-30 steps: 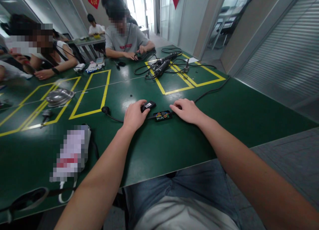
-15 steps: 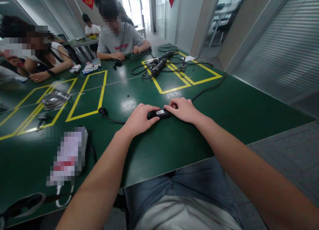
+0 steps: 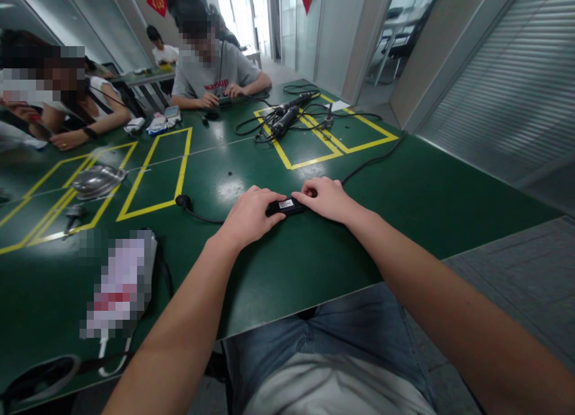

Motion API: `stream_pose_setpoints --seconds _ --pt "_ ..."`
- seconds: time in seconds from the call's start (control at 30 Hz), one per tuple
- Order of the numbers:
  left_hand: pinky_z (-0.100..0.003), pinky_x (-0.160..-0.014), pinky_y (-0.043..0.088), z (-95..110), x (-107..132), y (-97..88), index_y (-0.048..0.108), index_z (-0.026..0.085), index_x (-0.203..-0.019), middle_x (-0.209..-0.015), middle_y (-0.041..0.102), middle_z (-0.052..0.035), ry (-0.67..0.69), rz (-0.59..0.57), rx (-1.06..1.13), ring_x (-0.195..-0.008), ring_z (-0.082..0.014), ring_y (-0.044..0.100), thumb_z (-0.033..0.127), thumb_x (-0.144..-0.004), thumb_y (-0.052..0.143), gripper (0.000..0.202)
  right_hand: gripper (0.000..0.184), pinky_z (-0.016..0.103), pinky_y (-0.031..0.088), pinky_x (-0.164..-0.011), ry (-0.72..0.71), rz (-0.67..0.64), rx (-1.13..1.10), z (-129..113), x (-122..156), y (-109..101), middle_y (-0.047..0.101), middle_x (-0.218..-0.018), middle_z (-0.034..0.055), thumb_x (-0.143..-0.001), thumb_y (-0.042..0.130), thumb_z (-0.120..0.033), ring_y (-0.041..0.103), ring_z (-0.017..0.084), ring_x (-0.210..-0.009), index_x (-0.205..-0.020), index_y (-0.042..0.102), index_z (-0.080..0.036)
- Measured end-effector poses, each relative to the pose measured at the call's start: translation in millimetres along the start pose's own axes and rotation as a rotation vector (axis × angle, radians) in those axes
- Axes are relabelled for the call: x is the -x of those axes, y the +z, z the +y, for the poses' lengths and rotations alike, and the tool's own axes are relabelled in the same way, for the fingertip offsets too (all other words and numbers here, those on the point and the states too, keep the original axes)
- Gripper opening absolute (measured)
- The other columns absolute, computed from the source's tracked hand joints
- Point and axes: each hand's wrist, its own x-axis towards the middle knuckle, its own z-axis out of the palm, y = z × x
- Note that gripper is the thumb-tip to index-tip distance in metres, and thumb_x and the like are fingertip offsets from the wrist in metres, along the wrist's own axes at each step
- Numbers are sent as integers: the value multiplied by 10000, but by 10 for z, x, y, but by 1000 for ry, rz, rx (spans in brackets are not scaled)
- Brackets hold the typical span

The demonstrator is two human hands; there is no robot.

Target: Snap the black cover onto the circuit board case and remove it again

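A black power adapter (image 3: 293, 207) with a white label lies on the green table in front of me. Around its left end, the thumb and fingers of my left hand (image 3: 251, 217) are closed. My right hand (image 3: 326, 199) pinches the adapter's right end, its thumb on top and its other fingers curled, partly hidden. From under the left hand a black cord runs left to a round black plug (image 3: 183, 202). Another black cable (image 3: 372, 159) leads from behind my right hand toward the table's far right edge.
Coiled cables with black handheld tools (image 3: 286, 120) lie farther back, by yellow tape rectangles. To the left are a shiny metal part (image 3: 99, 180), a phone (image 3: 121, 283) with a white cable, and a black strap ring (image 3: 42, 379). Co-workers (image 3: 220, 73) sit across the table.
My hands and the adapter stay almost the same, with a slight shift of the view. Across the table, a co-worker's hands have come closer together around a small dark object.
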Motion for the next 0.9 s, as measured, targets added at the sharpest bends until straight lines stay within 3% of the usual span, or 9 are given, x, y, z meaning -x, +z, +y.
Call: stream_pose_setpoints --seconds 0.17,0.37,0.43,0.53,0.7,0.77,0.83,0.9 --pt "-469 -1101 559 -3 -7 23 823 235 -1361 -1237 854 -91 -11 19 71 -1160 -310 743 267 -958 818 404 393 414 393 -847 -41 -35 14 -12 18 -9 768 -932 79 -1058 589 -521 651 292 -947 -819 728 -242" --pt "-373 -933 583 -125 -64 63 787 197 -1201 -1146 835 -64 -134 75 448 -1008 -234 748 252 -952 776 255 400 393 399 -858 -74 -29 76 38 30 -10 777 -997 95 -1134 435 -386 644 293 -1001 -862 690 -241" --pt "-375 -894 574 -184 -77 81 743 195 -1127 -1074 808 -55 -233 184 399 -930 -225 721 248 -937 788 203 399 385 394 -839 -97 -40 83 51 29 -16 759 -951 91 -1131 437 -369 634 281 -962 -832 667 -237" --pt "-416 -906 568 -241 -73 97 715 220 -1062 -976 764 -43 -358 212 224 -910 -252 702 257 -947 789 141 398 387 377 -797 -142 -51 96 49 40 -29 723 -891 90 -1110 485 -384 601 266 -890 -766 618 -235" --pt "-469 -1066 563 -168 -18 11 771 212 -992 -1235 719 -128 -272 229 6 -1170 -320 703 264 -971 742 64 394 385 355 -801 -147 -44 139 16 82 -47 695 -872 82 -1090 555 -426 579 263 -884 -748 582 -234" --pt "-469 -994 581 -92 5 -54 790 204 -954 -1190 714 -140 -254 165 -59 -1090 -322 718 330 -1017 683 177 393 390 349 -812 -151 -36 163 3 96 -49 693 -881 85 -1086 573 -434 581 270 -903 -751 589 -230" --pt "-460 -886 578 -11 23 -110 788 201 -902 -1016 736 -127 -225 -26 -110 -963 -327 728 386 -1054 629 288 385 392 344 -813 -160 -28 178 -9 105 -51 692 -890 86 -1082 589 -432 584 273 -912 -755 593 -229" --pt "-440 -841 560 54 32 -140 786 198 -903 -968 757 -126 -202 -108 -153 -921 -323 733 382 -1075 590 319 376 391 344 -807 -167 -22 182 -18 110 -53 688 -886 83 -1075 605 -425 588 269 -903 -754 586 -230"
